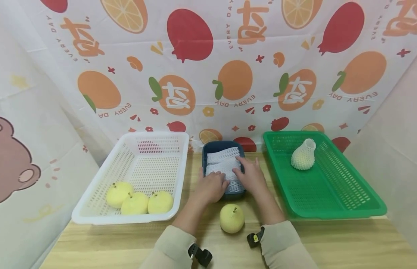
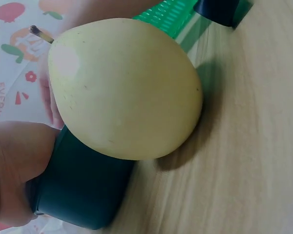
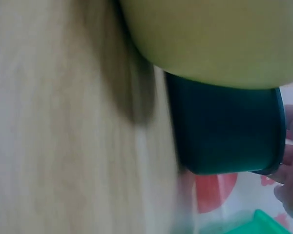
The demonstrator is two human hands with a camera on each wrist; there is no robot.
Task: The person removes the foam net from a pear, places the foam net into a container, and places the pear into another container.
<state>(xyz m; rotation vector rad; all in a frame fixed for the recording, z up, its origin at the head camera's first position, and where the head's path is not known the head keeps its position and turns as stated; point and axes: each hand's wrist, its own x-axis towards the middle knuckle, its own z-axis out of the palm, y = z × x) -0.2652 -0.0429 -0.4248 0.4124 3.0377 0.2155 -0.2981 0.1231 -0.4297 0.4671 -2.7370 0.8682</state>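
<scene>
A dark blue basket [image 1: 205,155] holds white foam net sleeves [image 1: 223,166] lying flat in it. My left hand [image 1: 211,185] reaches over its front left side, with fingertips on the sleeves. From the right, my right hand [image 1: 251,175] reaches over the rim, thumb and forefinger spread apart at the sleeves' edge. A yellow pear [image 1: 232,218] stands on the table between my forearms, stem up. That pear [image 2: 127,87] fills much of the left wrist view, and its underside [image 3: 219,39] shows at the top of the right wrist view.
On the left, a white basket [image 1: 81,211] holds three yellow pears [image 1: 134,203] at its near end. A green basket [image 1: 332,213] on the right contains one pear in a foam net [image 1: 303,155]. A fruit-printed cloth [image 1: 208,93] hangs behind the wooden table [image 1: 127,243].
</scene>
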